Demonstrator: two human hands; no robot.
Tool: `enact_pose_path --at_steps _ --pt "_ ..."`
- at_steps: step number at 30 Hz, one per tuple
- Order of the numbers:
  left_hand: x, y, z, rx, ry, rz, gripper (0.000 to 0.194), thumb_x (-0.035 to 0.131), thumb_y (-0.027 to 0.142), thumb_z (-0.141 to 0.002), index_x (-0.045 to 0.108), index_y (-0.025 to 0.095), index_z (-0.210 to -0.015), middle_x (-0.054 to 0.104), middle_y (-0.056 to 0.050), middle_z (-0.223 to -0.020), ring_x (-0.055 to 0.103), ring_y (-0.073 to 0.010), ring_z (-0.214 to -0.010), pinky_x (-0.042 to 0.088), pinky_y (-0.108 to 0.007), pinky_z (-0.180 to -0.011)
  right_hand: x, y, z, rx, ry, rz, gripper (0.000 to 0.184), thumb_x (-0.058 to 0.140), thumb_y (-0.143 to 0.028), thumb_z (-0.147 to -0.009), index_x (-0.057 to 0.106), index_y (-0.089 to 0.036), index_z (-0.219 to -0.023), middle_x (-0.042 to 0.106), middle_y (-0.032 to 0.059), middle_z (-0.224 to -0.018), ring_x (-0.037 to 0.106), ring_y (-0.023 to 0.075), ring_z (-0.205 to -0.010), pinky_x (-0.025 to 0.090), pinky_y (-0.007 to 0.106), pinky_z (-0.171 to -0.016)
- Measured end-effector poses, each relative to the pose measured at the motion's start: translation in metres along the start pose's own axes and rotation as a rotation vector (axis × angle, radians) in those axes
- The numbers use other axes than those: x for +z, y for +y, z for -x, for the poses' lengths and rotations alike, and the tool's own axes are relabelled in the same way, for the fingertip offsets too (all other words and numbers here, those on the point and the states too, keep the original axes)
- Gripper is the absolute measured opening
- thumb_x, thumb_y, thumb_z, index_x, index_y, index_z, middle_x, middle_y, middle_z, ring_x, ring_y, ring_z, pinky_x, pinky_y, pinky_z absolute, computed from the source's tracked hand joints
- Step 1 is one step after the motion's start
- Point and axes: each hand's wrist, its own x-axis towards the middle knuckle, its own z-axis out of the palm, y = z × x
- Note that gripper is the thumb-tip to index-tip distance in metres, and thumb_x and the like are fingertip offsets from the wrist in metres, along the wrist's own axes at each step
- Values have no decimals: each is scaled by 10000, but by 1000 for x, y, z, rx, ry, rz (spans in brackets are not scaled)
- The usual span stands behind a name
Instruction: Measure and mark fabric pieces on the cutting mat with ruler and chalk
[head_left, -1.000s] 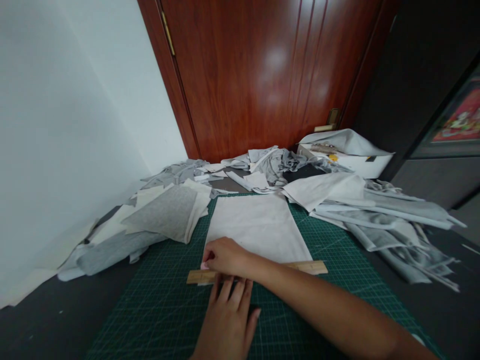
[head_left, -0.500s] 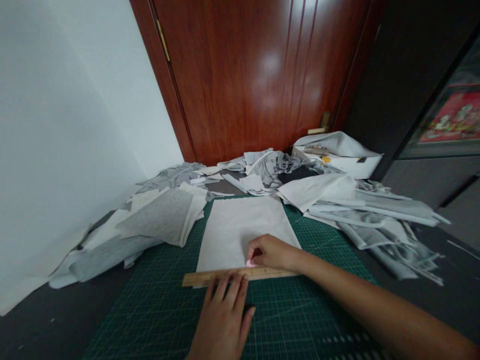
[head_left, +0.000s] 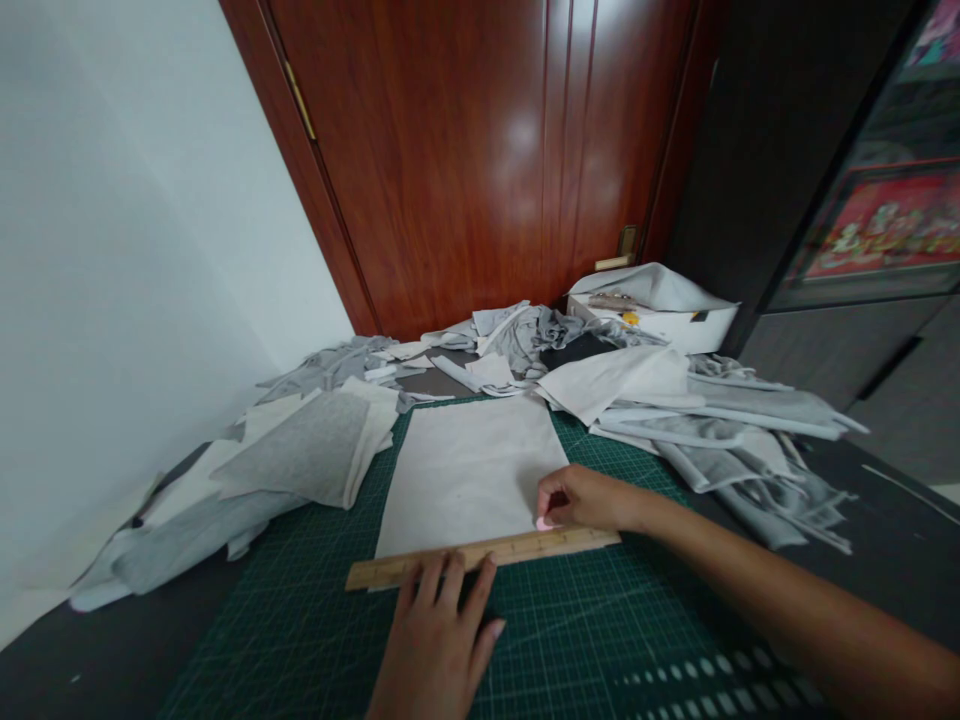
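A piece of white fabric (head_left: 469, 470) lies flat on a green cutting mat (head_left: 300, 600). Across its near edge runs a wooden ruler (head_left: 517, 548), slightly tilted up to the right. My left hand (head_left: 442, 630) rests with spread fingers, their tips pressing on the ruler's near side. In a pinch, my right hand (head_left: 581, 500) holds a small pink piece of tailor's chalk (head_left: 543, 523) against the fabric, right along the ruler's far edge. Most of the chalk is hidden by the fingers.
Grey and white fabric pieces (head_left: 300, 450) are heaped on the left, with more folded fabric (head_left: 697, 400) on the right. Scraps (head_left: 517, 335) lie at the back beside a white box (head_left: 675, 325). A template with white holes (head_left: 705, 680) lies near the front right.
My right hand has slid the chalk rightward along the ruler. My left hand stays on the ruler, its fingers slightly more spread. The whole view has shifted a little.
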Motion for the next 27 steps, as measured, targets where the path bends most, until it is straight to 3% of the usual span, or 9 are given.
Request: enact_pose_path --at_steps 4,9,18,27 --pt "-5 4 -11 66 -49 100 490 582 375 -858 508 199 -1310 615 -95 -1243 578 -274 -1100 495 -435 -914 2 1 -1 -29 10 15 98 640 -199 -736 711 -139 -767 677 18 -717 597 143 -671 410 223 -620" --pt "-5 24 -34 213 -99 247 551 503 380 -917 377 162 -1407 462 -72 -1436 473 -229 -1257 465 -366 -988 3 1 -1 -54 12 -5 94 638 -177 -732 709 -136 -776 682 19 -722 597 141 -678 416 221 -632" --pt "-14 40 -54 86 -212 373 432 434 398 -951 497 202 -1331 537 -34 -1373 509 -226 -1208 428 -410 -1014 1 0 3 -89 18 78 106 619 -180 -767 712 -141 -799 671 11 -708 580 127 -647 398 210 -610" --pt "-11 41 -53 86 -206 347 428 434 393 -951 506 194 -1323 538 -37 -1371 490 -223 -1226 405 -401 -1027 -24 -1 29 -116 14 294 130 593 -120 -763 713 -153 -798 691 31 -786 611 142 -716 399 218 -664"
